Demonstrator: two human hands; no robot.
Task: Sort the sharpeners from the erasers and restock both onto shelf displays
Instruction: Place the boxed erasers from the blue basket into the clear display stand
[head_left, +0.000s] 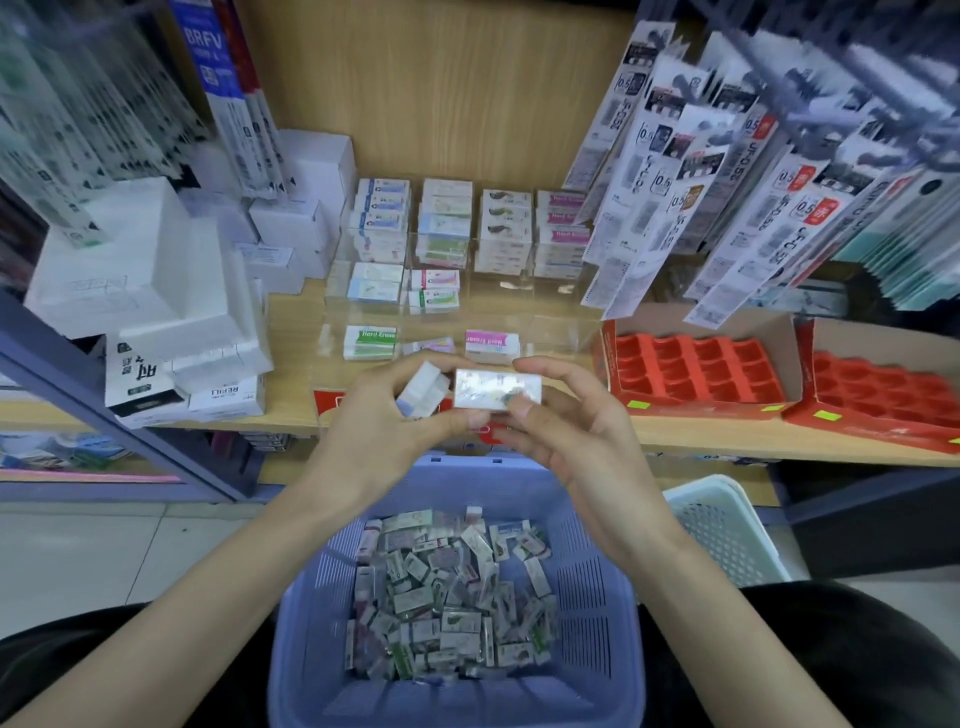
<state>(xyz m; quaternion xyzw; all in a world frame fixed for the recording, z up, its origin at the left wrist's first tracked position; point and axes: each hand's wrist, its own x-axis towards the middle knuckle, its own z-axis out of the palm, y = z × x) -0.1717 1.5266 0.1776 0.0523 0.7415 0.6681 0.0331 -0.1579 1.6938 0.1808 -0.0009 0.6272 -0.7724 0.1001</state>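
A blue plastic basket (613, 649) sits on my lap, filled with several small wrapped erasers (447, 597). Above it, my left hand (384, 415) grips a white eraser with a blue end (423, 389). My right hand (566, 421) pinches a shiny wrapped eraser (497, 388) flat between thumb and fingers. Both hands hover at the front edge of the wooden shelf (291, 332). On the shelf stands a clear acrylic stepped display (550, 332) with rows of boxed erasers (447, 228); a green Hard Eraser (370, 342) and a pink Hard Eraser (491, 343) lie in its front row.
Two red trays with hollow compartments (696, 364) (878, 384) stand on the shelf at the right. White boxes (156, 280) are stacked on the left. Hanging pen refill packs (727, 171) crowd the upper right. A pale green basket (727, 525) sits beside the blue one.
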